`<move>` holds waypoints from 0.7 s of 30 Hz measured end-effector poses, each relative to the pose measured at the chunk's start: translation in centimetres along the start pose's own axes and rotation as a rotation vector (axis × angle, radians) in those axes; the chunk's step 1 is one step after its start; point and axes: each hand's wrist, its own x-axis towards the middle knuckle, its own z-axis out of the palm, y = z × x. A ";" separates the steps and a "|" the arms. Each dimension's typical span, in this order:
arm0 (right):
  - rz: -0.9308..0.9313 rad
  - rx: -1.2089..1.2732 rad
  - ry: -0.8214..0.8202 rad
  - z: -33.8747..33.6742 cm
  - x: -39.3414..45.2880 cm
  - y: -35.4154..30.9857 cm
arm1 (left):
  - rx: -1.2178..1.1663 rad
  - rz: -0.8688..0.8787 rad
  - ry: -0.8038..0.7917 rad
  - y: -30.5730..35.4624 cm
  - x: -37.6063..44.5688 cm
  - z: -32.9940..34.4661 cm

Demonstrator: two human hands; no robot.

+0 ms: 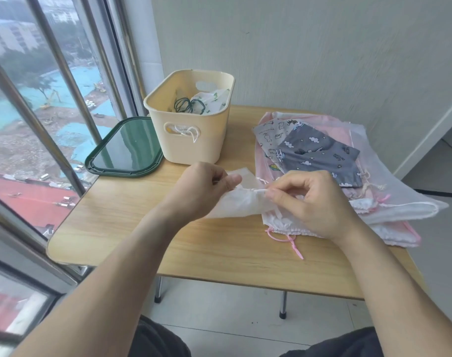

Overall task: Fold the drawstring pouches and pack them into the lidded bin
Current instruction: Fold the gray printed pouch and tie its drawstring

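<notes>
Both hands' fingers pinching white pouch (241, 202), left hand (204, 188), right hand (309, 202)

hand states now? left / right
Left hand: closed, pinching the white pouch.
Right hand: closed, pinching the same pouch's top edge.

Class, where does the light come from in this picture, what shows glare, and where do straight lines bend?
Head view: daylight enters through the window on the left; the green lid reflects it as a pale sheen; wide-angle distortion bows the window bars and table edge.
</notes>
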 end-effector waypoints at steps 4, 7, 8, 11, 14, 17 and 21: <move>-0.063 0.008 0.030 -0.2 0.2 -0.2 | 0.012 -0.025 0.029 -0.3 0.0 -0.4; -0.019 -0.030 0.025 -0.1 0.1 -0.3 | 0.057 -0.034 -0.030 0.0 -0.3 -0.5; 0.008 -0.048 0.027 0.0 0.0 -0.4 | 0.046 -0.042 -0.072 0.2 -0.4 -0.4; 0.080 -0.074 0.045 0.4 -0.3 -0.4 | -0.387 -0.147 -0.195 0.8 -0.6 -0.1; 0.086 -0.105 0.015 0.9 -0.6 -0.7 | -0.813 -0.201 -0.227 1.1 -0.5 0.0; 0.096 -0.124 -0.039 1.5 -0.8 -0.8 | -0.882 -0.194 -0.285 1.3 -0.4 0.3; 0.082 -0.121 -0.047 2.1 -0.8 -1.1 | -0.779 -0.167 -0.352 1.8 -0.5 1.1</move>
